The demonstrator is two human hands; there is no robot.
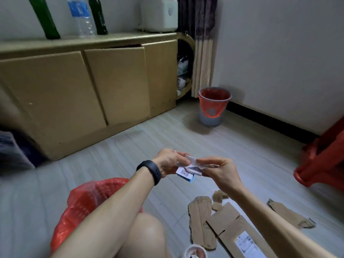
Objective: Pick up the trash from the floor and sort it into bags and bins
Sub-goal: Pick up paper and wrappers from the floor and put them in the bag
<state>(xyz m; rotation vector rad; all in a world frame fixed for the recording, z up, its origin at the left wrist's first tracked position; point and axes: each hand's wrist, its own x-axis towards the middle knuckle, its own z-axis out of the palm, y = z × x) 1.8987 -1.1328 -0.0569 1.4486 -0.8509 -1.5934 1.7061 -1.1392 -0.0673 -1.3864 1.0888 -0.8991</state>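
A: What are the hands doing?

B: Both hands hold one bit of paper trash (pixel 187 171). It is white and crumpled, with a blue edge and a black square code on it.

A: How do the fingers sit?

B: The left hand (pixel 168 161) has its fingers curled round the left end. The right hand (pixel 217 171) pinches the right end between thumb and fingers. The hands are close together, up above the floor (pixel 186 131).

A: Is there something on the left arm?

B: Yes, a black wristband (pixel 149 171). There is a ring (pixel 174 150) on one finger too.

A: Where can trash go?

B: A red bag (pixel 87 200) lies on the floor, right under the left arm. A grey bin (pixel 214 108) with a red liner stands far off in the corner, near the curtain (pixel 202 53).

A: Is more trash on the floor?

B: Yes. Torn cardboard pieces (pixel 202 220) lie under the right arm. One big cardboard piece (pixel 242 237) has a white label. Another strip (pixel 290 215) lies more to the right.

A: What else do you see?

B: A brown cabinet (pixel 74 81) with two green bottles (pixel 43 17) and a water bottle (pixel 81 17) on top. A red stool (pixel 323 161) stands at the right.
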